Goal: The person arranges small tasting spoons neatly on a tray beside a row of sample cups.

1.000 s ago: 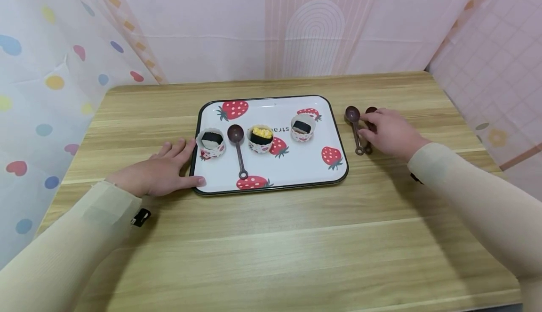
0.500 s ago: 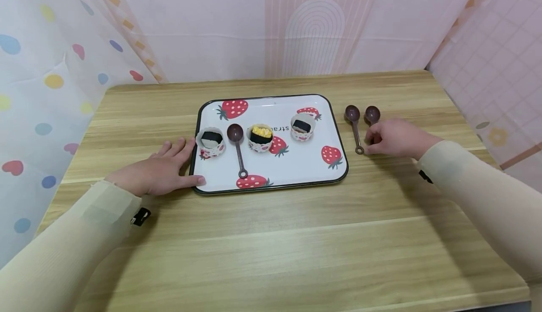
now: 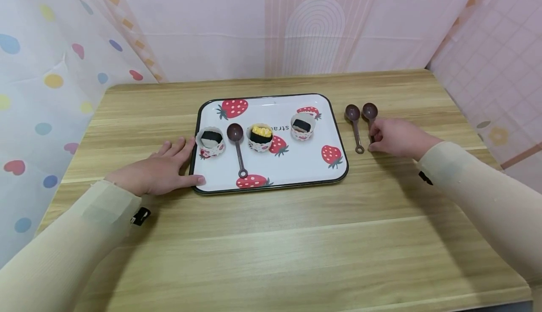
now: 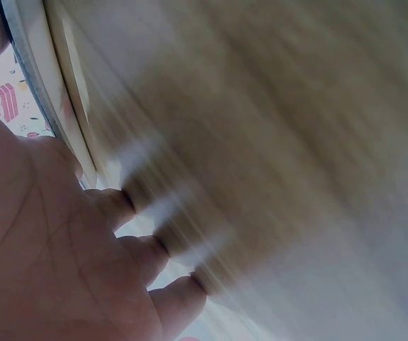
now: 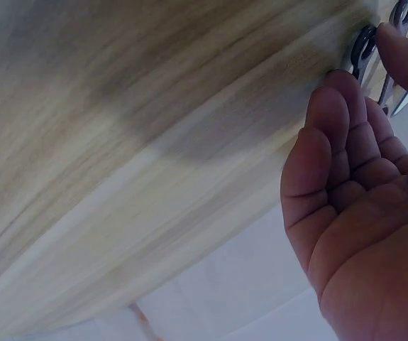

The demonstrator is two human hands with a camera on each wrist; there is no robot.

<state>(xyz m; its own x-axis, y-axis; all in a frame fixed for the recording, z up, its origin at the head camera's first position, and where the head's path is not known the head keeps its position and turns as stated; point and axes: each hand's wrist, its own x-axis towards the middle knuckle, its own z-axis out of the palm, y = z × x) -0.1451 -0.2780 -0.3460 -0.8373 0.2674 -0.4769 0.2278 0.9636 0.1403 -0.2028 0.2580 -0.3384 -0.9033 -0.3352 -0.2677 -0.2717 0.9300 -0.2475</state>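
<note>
Pinching the outer dark-brown, round-bowled, plastic-looking spoon (image 3: pixel 370 111) between black-rimmed white tray (image 3: pixel 300 171) and wooden tabletop's (image 3: pixel 271 251) right edge, right hand (image 3: pixel 398 138) hides its handle end in head view. Left hand (image 3: pixel 156 171) spread at tray's left edge.

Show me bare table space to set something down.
Bare: table in front of the tray, between left sleeve and right sleeve; also the strip behind the tray. Crowded: tray's left half, and around two spoons at the right hand.
</note>
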